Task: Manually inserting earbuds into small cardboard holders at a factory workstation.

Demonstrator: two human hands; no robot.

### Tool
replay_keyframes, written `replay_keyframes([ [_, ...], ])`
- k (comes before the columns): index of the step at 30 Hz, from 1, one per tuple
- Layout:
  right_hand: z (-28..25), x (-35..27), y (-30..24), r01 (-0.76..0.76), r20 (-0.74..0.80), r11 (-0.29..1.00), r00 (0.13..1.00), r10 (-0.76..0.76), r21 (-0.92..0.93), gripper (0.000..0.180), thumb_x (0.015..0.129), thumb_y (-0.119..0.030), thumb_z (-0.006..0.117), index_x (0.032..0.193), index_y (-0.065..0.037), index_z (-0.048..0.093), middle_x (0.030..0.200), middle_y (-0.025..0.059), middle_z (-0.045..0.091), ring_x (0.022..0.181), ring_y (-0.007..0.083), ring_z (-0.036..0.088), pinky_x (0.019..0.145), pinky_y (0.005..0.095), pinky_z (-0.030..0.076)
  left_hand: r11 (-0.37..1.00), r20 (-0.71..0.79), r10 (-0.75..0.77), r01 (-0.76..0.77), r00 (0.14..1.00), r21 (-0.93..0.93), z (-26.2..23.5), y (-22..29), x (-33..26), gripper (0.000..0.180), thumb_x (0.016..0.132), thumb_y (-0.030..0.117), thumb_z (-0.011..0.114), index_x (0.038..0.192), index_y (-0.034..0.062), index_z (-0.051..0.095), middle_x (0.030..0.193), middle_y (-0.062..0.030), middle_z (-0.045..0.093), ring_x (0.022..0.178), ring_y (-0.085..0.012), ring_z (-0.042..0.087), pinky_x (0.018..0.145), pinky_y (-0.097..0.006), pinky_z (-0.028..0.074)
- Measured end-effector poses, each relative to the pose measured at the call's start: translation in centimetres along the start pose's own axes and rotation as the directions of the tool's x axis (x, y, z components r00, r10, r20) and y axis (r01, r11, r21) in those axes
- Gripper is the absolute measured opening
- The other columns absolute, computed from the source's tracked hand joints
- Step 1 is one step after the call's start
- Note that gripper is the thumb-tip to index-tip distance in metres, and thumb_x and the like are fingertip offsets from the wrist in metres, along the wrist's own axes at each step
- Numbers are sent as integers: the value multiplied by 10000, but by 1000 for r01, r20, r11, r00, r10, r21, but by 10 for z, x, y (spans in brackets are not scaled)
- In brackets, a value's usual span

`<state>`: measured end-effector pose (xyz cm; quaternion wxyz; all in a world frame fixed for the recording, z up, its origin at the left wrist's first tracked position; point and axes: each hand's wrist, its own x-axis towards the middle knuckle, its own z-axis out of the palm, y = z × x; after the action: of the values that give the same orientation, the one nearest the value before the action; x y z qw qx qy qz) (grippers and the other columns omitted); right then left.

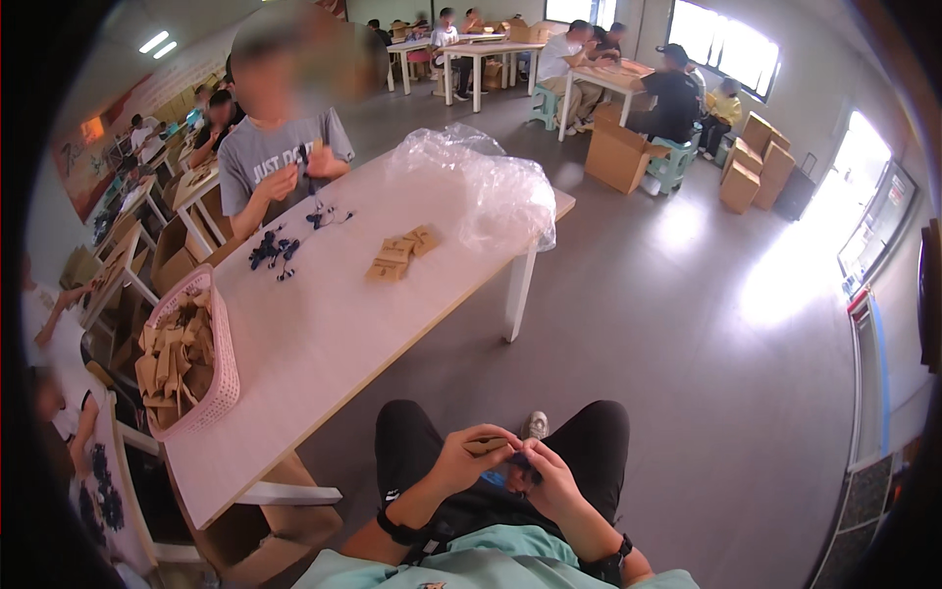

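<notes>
Above my lap, my left hand (469, 459) has its fingers closed around a small brown paper packet (484, 446). My right hand (551, 479) meets it at the fingertips, pinching a small dark blue bundle (531, 474) that looks like a thin cord; the fingers partly hide it. On the white table (324, 324) to my left, several similar dark blue corded pieces (275, 251) lie loose. Flat brown packets (397, 253) lie nearer the table's right end.
A pink basket (228, 368) full of brown packets stands at the table's left end. Crumpled clear plastic (481, 182) covers its far right corner. Across it a person in a grey shirt (280, 157) handles small things. Cardboard boxes (620, 152) and other tables stand farther off.
</notes>
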<state>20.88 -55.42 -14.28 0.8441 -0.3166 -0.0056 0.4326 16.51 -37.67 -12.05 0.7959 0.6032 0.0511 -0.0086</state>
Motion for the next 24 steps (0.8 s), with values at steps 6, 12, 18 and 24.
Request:
replay_keyframes([
  [6, 0, 15, 28, -136, 32, 989, 990, 134, 50, 122, 1036, -219, 507, 1033, -99, 532, 920, 27, 577, 740, 139, 574, 657, 274, 469, 919, 43, 294, -295, 955, 261, -11, -11, -27, 277, 803, -49, 716, 1056, 43, 654, 1073, -88, 571, 1010, -157, 593, 890, -265, 474],
  [12, 6, 24, 36, -192, 106, 981, 975, 193, -15, 149, 1038, -234, 500, 1070, -96, 545, 934, 27, 583, 822, 133, 591, 714, 299, 491, 866, 9, 372, -350, 928, 358, -31, -22, -32, 233, 818, -41, 704, 1027, 23, 622, 1042, -105, 589, 952, -162, 607, 881, -294, 484],
  [18, 14, 35, 18, 482, 411, 286, 869, -274, -828, 265, 882, -133, 705, 1133, -67, 652, 1056, 86, 633, 969, 246, 623, 853, 349, 489, 933, -318, 335, -265, 887, 245, -38, -20, -41, 142, 844, -76, 660, 964, -23, 605, 913, -118, 654, 868, -164, 630, 820, -282, 497],
  [24, 6, 42, 13, 460, 397, 337, 886, -241, -821, 239, 872, -107, 706, 1099, -54, 653, 1008, 86, 657, 900, 232, 648, 776, 343, 517, 960, -335, 267, -219, 904, 175, -43, -28, -36, 192, 827, -61, 677, 986, -6, 584, 871, -110, 651, 819, -175, 626, 796, -282, 493],
])
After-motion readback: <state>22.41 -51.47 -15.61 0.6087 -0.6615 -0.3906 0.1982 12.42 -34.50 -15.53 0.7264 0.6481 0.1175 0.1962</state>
